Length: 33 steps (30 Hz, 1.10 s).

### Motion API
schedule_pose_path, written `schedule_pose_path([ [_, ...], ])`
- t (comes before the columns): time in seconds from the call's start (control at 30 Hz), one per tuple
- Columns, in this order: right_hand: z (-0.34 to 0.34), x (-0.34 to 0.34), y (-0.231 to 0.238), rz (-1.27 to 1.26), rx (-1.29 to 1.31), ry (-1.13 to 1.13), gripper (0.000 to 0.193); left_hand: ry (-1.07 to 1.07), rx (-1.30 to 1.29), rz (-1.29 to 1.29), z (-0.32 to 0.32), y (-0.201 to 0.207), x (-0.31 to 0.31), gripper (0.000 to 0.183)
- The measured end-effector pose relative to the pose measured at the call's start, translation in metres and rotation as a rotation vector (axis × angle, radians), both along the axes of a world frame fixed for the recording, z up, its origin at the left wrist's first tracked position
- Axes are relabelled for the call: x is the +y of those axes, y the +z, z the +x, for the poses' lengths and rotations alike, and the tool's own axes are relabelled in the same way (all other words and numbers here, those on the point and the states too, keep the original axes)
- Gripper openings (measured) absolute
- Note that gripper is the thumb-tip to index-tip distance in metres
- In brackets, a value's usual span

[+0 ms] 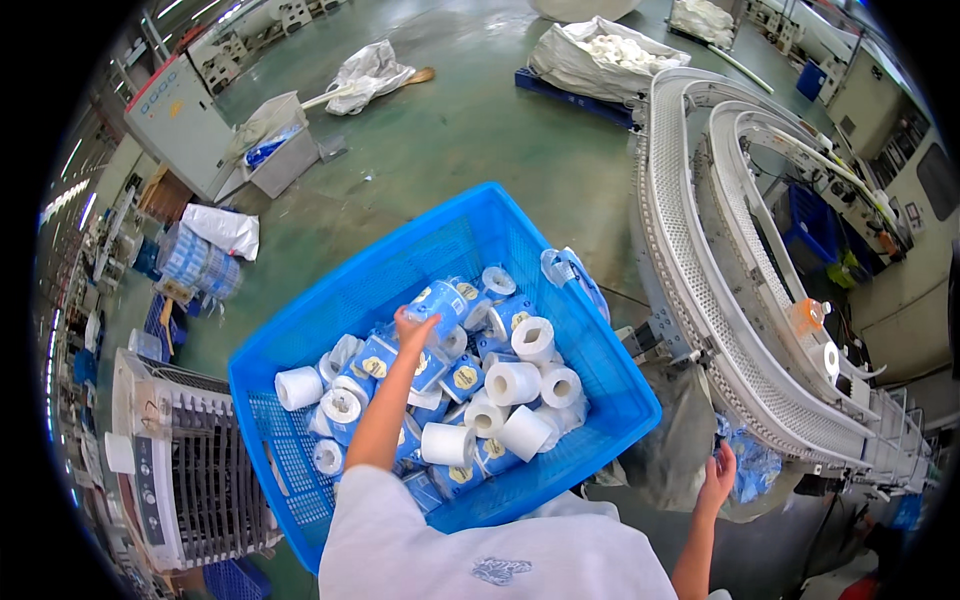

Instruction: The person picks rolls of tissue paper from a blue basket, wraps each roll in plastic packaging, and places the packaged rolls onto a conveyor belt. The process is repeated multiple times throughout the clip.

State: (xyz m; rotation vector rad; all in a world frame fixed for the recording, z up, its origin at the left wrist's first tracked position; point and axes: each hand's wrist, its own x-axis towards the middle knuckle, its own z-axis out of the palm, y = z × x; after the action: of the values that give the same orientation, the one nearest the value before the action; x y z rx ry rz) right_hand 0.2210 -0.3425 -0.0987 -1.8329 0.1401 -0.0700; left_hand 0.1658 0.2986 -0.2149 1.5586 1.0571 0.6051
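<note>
White sleeves and the person's shoulders filled the lower edge, and from them both arms ran out. The left hand [413, 328] reached into the blue plastic crate [330, 310] with its fingers curled around a blue-wrapped tissue roll [440, 300], holding it just above the heap. The right hand [718, 470] hung low beside the curved white conveyor [700, 300], fingers loosely spread and touching crumpled blue wrapping [752, 468] and a dark bag [680, 440] below the belt; whether it actually gripped anything could not be told.

Around the held roll lay a jumble of bare white rolls [512, 382] and wrapped ones, piled loosely against each other in the crate's near half. A bundle of blue film [568, 268] hung over the crate's right rim.

The grip looked light and one-handed, so the roll could slip and drop back among the others. Pulling from a loose pile might also set neighbouring rolls tumbling, and bare ones risked unwinding or getting soiled if they went over the rim onto the green floor [450, 130]. With the arms spread wide apart and attention split, the right hand sat near the conveyor's underside, where a snag seemed possible. A white fan unit [190, 470] stood close on the left.
</note>
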Motion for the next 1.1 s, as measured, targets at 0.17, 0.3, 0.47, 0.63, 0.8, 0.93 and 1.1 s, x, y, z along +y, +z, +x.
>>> schedule_pose_path([
  [0.17,-0.009,0.149,0.094,0.334,-0.046,0.453,0.038,-0.462,-0.524,-0.870,-0.055,0.146,-0.114,0.075],
  [0.3,-0.008,0.231,0.154,0.040,-0.535,0.727,0.061,-0.589,-0.624,-1.027,-0.081,0.199,-0.195,0.073],
  [0.47,-0.012,0.233,0.160,0.276,-0.597,0.805,0.038,-0.661,-0.653,-1.085,-0.081,0.235,-0.264,0.071],
  [0.63,-0.018,0.192,0.156,0.415,-0.524,0.710,0.026,-0.689,-0.634,-1.066,-0.075,0.255,-0.311,0.067],
  [0.8,-0.005,0.132,0.147,0.401,-0.383,0.737,0.028,-0.713,-0.485,-1.083,-0.062,0.265,-0.355,0.068],
  [0.93,0.013,0.057,0.163,-0.115,-0.590,0.851,0.038,-0.802,-0.307,-1.159,-0.050,0.271,-0.384,0.068],
  [1.1,0.018,-0.007,0.160,0.295,-0.107,1.030,0.044,-0.823,-0.127,-1.719,-0.041,0.252,-0.427,0.073],
])
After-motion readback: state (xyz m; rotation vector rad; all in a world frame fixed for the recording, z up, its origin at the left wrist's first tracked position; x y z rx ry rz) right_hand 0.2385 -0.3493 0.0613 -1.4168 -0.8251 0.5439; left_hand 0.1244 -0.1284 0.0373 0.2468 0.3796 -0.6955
